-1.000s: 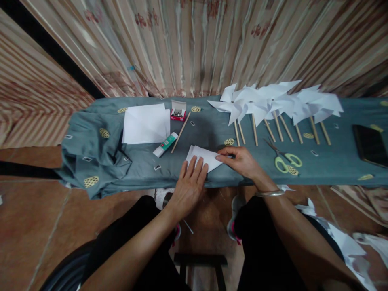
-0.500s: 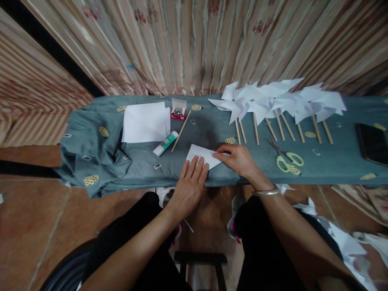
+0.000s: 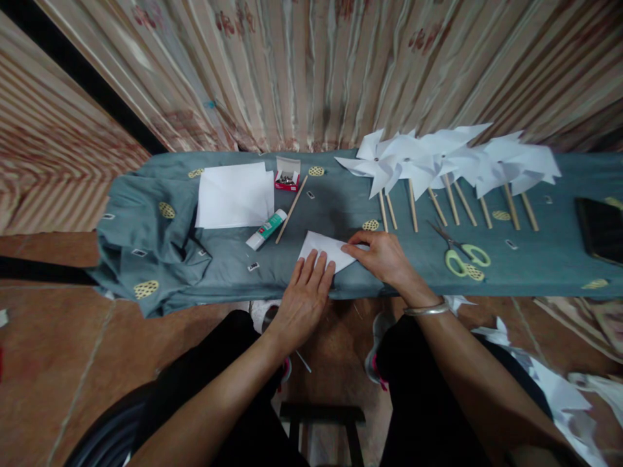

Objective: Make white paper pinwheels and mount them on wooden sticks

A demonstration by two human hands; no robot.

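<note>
A folded white paper (image 3: pixel 325 249) lies near the front edge of a bench covered in grey-green cloth (image 3: pixel 341 214). My left hand (image 3: pixel 304 295) rests flat on the paper's near corner, fingers stretched out together. My right hand (image 3: pixel 382 254) presses on the paper's right tip with curled fingers and thumb, apparently pinching it. A metal bangle (image 3: pixel 428 309) sits on my right wrist.
To the left lie a glue stick (image 3: pixel 265 229), a wooden stick (image 3: pixel 291 209), a small red box of pins (image 3: pixel 287 176) and white sheets (image 3: pixel 235 194). Several white paper pinwheels (image 3: pixel 438 162) on sticks line the back right. Yellow-handled scissors (image 3: pixel 460 255) and a dark phone (image 3: pixel 601 227) lie further right.
My right hand has slid a little leftward along the paper's edge. The left hand has stayed flat on the paper.
</note>
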